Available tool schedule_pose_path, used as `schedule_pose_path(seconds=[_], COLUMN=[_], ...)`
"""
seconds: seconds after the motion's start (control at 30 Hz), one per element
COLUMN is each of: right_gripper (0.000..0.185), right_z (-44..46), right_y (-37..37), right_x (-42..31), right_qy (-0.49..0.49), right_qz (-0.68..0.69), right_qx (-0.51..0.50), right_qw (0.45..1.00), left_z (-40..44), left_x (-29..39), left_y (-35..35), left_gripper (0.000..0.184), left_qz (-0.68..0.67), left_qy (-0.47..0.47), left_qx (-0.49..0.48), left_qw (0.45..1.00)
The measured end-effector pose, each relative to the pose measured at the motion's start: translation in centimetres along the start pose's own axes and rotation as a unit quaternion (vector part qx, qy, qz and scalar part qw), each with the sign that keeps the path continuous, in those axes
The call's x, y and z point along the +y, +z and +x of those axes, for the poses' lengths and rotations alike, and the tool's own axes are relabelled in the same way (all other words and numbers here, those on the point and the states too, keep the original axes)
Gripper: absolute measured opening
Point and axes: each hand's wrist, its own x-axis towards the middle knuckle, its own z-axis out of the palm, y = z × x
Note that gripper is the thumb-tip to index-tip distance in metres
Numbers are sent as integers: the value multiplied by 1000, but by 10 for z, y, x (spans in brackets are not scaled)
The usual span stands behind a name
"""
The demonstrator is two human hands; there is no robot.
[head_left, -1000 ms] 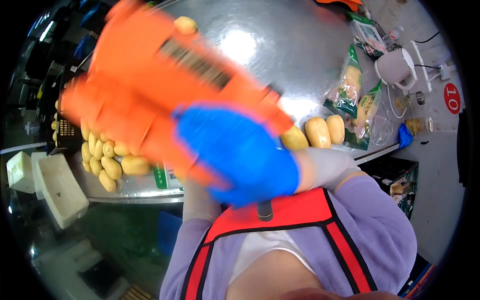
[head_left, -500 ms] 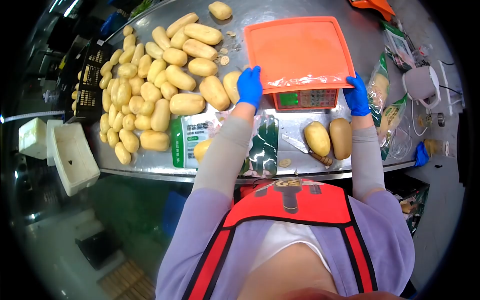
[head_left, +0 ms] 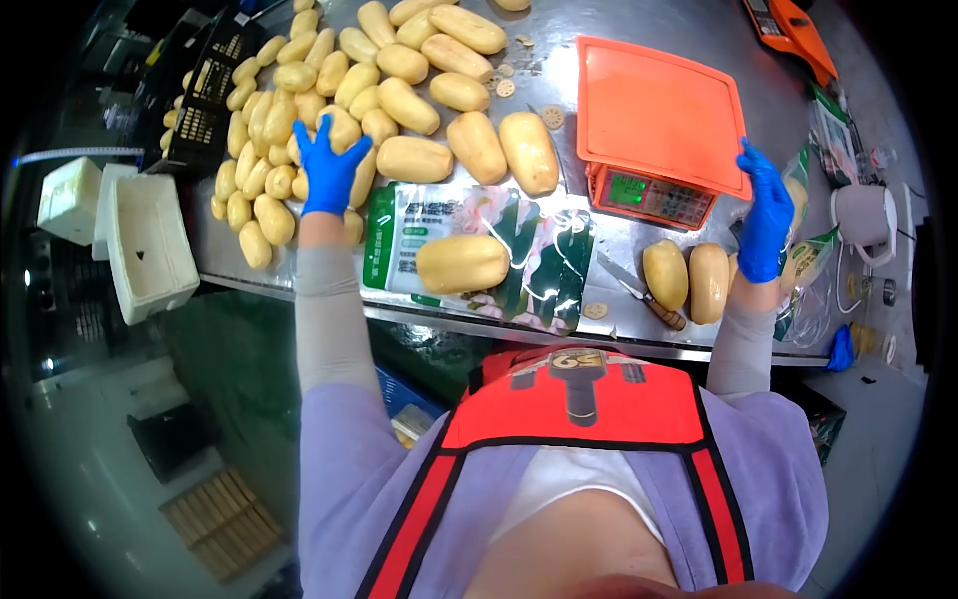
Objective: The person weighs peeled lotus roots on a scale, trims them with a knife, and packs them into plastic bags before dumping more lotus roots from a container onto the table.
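Note:
My left hand (head_left: 329, 170), in a blue glove, is spread over the pale yellow lotus root pieces (head_left: 294, 76) heaped on the left of the metal table, and holds nothing. My right hand (head_left: 763, 212), gloved too, is beside the right corner of the orange scale (head_left: 659, 115), its fingers near the tray edge; whether they touch it is unclear. Green digits glow on the scale's display. Between my arms one lotus root piece (head_left: 462, 265) lies on printed green and white bags (head_left: 544, 245). A knife (head_left: 666, 312) lies beside two more pieces (head_left: 709, 284).
At the left are a black crate (head_left: 205, 95) and a white foam box (head_left: 150, 245). Filled bags and a white kettle-like container (head_left: 864, 222) are at the right. Another orange device (head_left: 788, 30) sits at the upper right. The table's front edge (head_left: 459, 321) runs before me.
The orange scale, lifted and blurred at first, now rests on the table. My left hand has left its tray and moved left over the lotus roots. The camera view has shifted.

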Motion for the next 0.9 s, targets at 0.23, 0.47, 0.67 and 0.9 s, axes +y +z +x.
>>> schedule_pose_path(seconds=[0.23, 0.47, 0.67, 0.9], right_gripper=[63, 85, 86, 86], right_z=[-48, -114, -117, -92], right_y=[176, 239, 248, 230], right_x=[-57, -15, 9, -24], right_qy=[-113, -235, -80, 33], right_qz=[57, -204, -81, -10], right_qx=[-314, -491, -514, -412], right_qw=[941, 814, 850, 910], left_z=[-91, -184, -203, -136], left_x=[-98, -55, 64, -85], left_y=[-11, -12, 13, -24], left_gripper=[75, 65, 68, 64], left_qz=[-86, -107, -17, 208], left_qy=[-101, -80, 175, -115], left_qx=[65, 12, -121, -30], left_qw=[989, 991, 977, 971])
